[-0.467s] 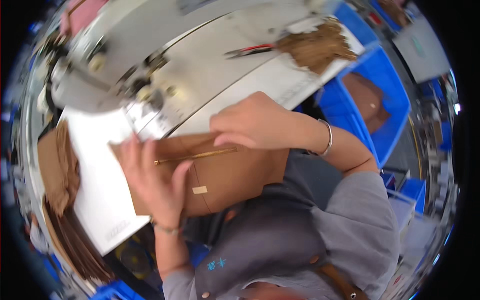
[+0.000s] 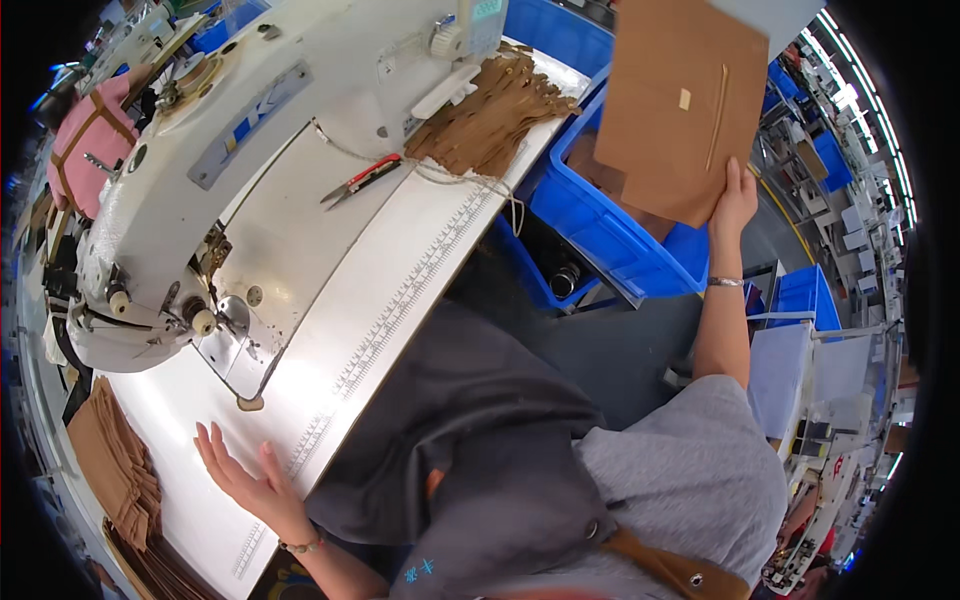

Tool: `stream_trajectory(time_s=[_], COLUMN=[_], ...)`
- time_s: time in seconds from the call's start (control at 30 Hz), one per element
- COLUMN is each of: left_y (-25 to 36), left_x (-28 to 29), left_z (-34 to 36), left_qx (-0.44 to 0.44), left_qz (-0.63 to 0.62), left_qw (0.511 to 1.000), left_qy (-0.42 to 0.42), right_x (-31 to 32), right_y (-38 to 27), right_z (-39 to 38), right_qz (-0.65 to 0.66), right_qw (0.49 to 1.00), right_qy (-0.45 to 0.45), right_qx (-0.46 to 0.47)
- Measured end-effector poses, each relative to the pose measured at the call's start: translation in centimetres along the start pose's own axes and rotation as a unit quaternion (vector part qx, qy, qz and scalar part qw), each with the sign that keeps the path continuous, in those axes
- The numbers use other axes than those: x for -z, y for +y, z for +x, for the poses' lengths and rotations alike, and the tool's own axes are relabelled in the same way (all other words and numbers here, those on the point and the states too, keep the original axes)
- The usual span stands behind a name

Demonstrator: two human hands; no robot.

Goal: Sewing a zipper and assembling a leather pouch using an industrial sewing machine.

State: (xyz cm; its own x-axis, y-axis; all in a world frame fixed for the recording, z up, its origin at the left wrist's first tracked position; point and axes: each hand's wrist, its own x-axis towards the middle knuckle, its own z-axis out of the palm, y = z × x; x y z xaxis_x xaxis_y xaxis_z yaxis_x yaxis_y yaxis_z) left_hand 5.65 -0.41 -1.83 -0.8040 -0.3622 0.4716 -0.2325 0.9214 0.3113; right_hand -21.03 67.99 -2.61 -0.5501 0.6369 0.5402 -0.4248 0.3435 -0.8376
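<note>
My right hand (image 2: 733, 200) pinches the brown panel (image 2: 680, 100) up over the blue bin (image 2: 610, 240) — left hand (image 2: 245, 480) flat, empty, on the table (image 2: 400, 290).

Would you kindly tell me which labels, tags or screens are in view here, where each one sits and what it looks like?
Nameplate: long grey-blue strip on the white sewing machine's arm.
Control display: small pale green panel on the machine's top end.
Tag: small pale rectangle on the brown piece held by the right hand.
</note>
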Motion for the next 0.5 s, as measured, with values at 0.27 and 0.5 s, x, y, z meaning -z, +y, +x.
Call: stream_trajectory(time_s=[0.27, 0.5], left_y=[0.7, 0.6], left_x=[-0.1, 0.1], left_z=[0.2, 0.1], left_qx=[0.014, 0.022], left_qz=[0.032, 0.017], left_qw=[0.999, 0.999], left_qy=[-0.01, -0.025], right_x=[-3.4, -20.7], right_y=[5.6, -3.6], right_z=[-2.6, -5.2], right_qz=[-0.527, -0.285], right_qw=[0.827, 0.818], right_qy=[0.017, -0.344], right_qx=[0.196, 0.361])
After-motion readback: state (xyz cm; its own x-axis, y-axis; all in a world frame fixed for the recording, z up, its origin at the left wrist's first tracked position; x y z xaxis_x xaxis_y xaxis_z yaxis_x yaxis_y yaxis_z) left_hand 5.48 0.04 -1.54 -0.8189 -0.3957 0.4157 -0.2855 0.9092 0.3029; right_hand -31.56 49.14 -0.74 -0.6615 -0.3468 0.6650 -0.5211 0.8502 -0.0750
